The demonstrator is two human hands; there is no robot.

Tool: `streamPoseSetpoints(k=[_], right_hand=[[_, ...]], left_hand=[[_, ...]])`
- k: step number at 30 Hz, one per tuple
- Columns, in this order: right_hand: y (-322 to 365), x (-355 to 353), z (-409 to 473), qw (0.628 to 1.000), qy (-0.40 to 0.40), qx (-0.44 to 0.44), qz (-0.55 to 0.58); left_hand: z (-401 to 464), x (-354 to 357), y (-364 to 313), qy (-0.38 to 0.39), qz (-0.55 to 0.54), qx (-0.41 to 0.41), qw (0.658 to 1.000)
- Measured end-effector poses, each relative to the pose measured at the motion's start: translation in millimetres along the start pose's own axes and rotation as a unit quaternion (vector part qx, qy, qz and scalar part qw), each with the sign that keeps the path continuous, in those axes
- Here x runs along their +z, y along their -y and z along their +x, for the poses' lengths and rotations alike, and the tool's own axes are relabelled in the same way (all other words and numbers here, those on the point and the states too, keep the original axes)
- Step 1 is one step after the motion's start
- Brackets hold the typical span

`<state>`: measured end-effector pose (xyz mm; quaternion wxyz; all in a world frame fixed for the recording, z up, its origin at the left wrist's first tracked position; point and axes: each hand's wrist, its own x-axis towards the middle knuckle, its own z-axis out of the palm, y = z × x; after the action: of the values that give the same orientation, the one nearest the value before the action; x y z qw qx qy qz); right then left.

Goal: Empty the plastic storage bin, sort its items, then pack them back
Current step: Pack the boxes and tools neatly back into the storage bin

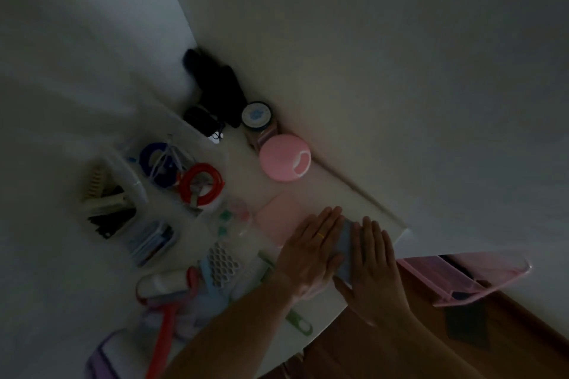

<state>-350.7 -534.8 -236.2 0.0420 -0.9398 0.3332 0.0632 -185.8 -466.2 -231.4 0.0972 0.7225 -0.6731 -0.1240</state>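
Both hands lie flat, fingers straight and close together, on a pale blue pad (pixel 344 251) near the surface's (pixel 363 203) right edge: the left hand (pixel 311 251), a ring on one finger, covers its left side, and the right hand (pixel 374 268) its right side. A pink square (pixel 275 218) lies just beside the left fingertips, with a round pink case (pixel 284 158) further along that edge and a dark-rimmed jar (pixel 256 114) beyond it. Red (pixel 200 183) and blue (pixel 158 164) coils sit toward the middle. The pink bin (pixel 462 280) hangs off the surface's corner, right of the right hand.
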Motion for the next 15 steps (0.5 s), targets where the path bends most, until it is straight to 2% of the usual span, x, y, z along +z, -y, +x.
streamPoseSetpoints(k=[3, 6, 9, 12, 13, 15], right_hand=[[1.1, -4.7, 7.5, 0.999, 0.028, 0.039, -0.012], [2.4, -17.9, 22.4, 0.996, 0.040, 0.075, 0.019], [26.9, -44.1, 34.9, 0.993, -0.013, 0.089, 0.071], [82.5, -75.2, 51.5, 0.971, -0.067, 0.115, 0.197], [104.7, -89.2, 61.6, 0.956, -0.066, 0.122, 0.260], [148.0, -115.3, 87.7, 0.906, -0.016, 0.137, 0.401]], left_hand=[[-11.0, -24.7, -1.2, -0.033, -0.027, -0.015, 0.999], [-32.2, -62.2, 2.8, -0.083, -0.003, -0.044, 0.996], [-60.8, -95.2, 24.5, -0.126, -0.005, -0.150, 0.981], [-94.4, -111.7, 54.4, -0.174, -0.011, -0.250, 0.952], [-104.6, -115.5, 63.0, -0.189, -0.009, -0.270, 0.944], [-121.7, -121.1, 73.4, -0.215, -0.007, -0.307, 0.927]])
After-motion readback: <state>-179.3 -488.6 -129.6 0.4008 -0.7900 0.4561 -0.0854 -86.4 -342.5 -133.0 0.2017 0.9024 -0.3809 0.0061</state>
